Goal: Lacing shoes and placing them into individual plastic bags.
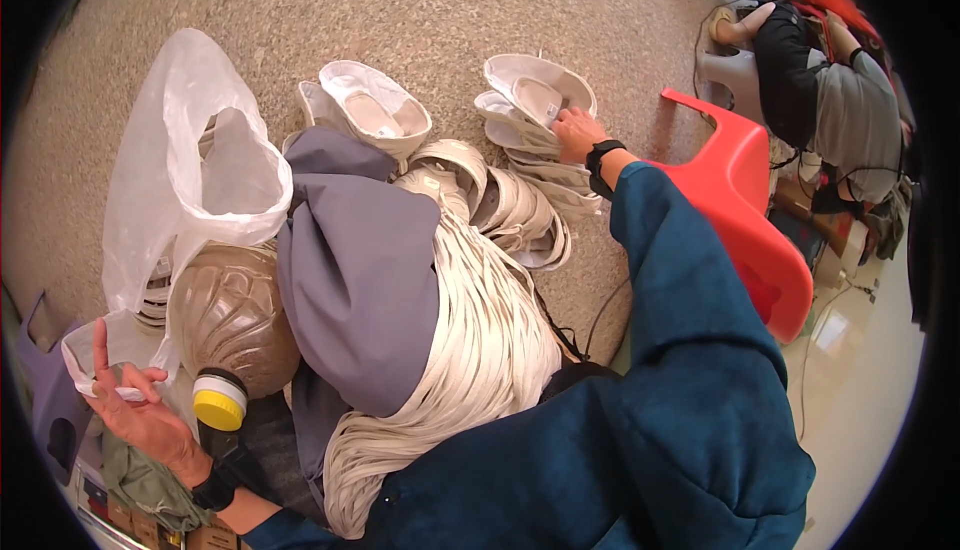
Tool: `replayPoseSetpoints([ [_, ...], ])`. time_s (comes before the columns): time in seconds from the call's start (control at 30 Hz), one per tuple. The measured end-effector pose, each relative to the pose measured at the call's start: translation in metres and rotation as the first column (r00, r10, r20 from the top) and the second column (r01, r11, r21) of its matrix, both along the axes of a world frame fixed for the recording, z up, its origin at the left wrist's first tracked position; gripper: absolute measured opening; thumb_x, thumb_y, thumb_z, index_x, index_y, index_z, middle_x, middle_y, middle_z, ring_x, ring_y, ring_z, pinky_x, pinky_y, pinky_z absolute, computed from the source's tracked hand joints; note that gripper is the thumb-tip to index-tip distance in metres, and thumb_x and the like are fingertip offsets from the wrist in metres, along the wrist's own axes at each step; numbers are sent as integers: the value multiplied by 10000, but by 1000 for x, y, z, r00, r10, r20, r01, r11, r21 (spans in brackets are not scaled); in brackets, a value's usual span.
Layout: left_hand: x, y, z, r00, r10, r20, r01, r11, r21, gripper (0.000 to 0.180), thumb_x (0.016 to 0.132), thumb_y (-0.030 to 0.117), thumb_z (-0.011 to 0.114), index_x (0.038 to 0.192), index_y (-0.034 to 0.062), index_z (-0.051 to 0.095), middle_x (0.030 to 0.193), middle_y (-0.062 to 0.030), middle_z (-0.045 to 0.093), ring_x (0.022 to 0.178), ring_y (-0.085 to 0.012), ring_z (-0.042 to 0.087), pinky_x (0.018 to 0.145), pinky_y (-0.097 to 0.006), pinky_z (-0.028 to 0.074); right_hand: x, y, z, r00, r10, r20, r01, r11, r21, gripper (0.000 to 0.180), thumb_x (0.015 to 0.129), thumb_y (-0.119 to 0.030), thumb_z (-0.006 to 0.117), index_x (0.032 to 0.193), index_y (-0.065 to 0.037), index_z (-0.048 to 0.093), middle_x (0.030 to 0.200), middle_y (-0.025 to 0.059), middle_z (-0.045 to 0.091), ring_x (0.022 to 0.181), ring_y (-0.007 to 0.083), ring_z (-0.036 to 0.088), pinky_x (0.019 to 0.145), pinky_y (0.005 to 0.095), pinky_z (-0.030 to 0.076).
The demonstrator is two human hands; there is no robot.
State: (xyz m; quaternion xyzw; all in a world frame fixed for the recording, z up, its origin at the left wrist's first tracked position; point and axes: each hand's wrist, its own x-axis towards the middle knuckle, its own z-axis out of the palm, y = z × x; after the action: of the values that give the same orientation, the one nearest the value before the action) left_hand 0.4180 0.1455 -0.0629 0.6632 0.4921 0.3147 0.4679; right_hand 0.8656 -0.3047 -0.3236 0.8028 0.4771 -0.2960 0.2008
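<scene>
My right hand (pixel 580 135) reaches forward and closes its fingers at the rim of the top cream cup-shaped fabric piece (pixel 541 90), which has a beige inside and a small label. Several similar pieces are stacked under it. My left hand (pixel 145 420) is raised at the lower left, fingers apart and one pointing up, beside the edge of a white plastic bag (pixel 150 200). Near that hand is a clear ribbed bottle (pixel 235 320) with a yellow cap (pixel 218 403). Across my lap lie a grey-purple cloth (pixel 360 280) and a thick bundle of cream strips (pixel 470 350).
Another stack of cream fabric pieces (pixel 378 110) stands left of the one I touch, on the speckled floor (pixel 450 10). A red plastic stool (pixel 735 180) is at my right. Beyond it a person (pixel 800 90) sits bent over. A purple stool (pixel 55 400) stands far left.
</scene>
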Motion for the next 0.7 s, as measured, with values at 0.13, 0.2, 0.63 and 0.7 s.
replayPoseSetpoints([
  [0.13, -1, 0, 6, 1000, 4, 22, -3, 1000, -5, 579, 1004, 318, 466, 1450, -21, 319, 1394, -250, 519, 482, -43, 398, 540, -217, 494, -12, 3, -15, 997, 22, 79, -24, 1000, 18, 162, 751, -140, 639, 873, -99, 739, 971, 97, 681, 1031, 291, 599, 924, 415, 438],
  [0.2, -2, 1, 10, 999, 34, 29, -34, 999, 1, 555, 1017, 298, 464, 1448, -21, 323, 1392, -243, 523, 485, -40, 396, 540, -216, 493, -13, 8, -13, 996, 25, 82, -25, 1000, 3, 179, 704, -140, 672, 871, -103, 726, 950, 87, 680, 1028, 293, 597, 932, 422, 438],
  [0.63, -29, 2, 17, 963, 104, 247, -107, 994, 0, 453, 1025, 201, 505, 1413, -11, 404, 1321, -176, 595, 494, -5, 372, 542, -204, 491, -2, 95, 186, 682, -524, -510, 695, 680, 232, 420, 719, -213, 785, 1082, -18, 704, 1014, 137, 735, 942, 223, 694, 845, 361, 528],
  [0.7, -30, 1, 15, 950, 116, 290, -119, 993, -5, 468, 1018, 181, 514, 1423, -21, 397, 1303, -180, 603, 498, 2, 375, 525, -203, 489, -23, 108, 212, 751, -443, -490, 641, 670, 375, 430, 721, -206, 780, 1098, -16, 696, 1048, 145, 727, 969, 230, 690, 853, 365, 525],
])
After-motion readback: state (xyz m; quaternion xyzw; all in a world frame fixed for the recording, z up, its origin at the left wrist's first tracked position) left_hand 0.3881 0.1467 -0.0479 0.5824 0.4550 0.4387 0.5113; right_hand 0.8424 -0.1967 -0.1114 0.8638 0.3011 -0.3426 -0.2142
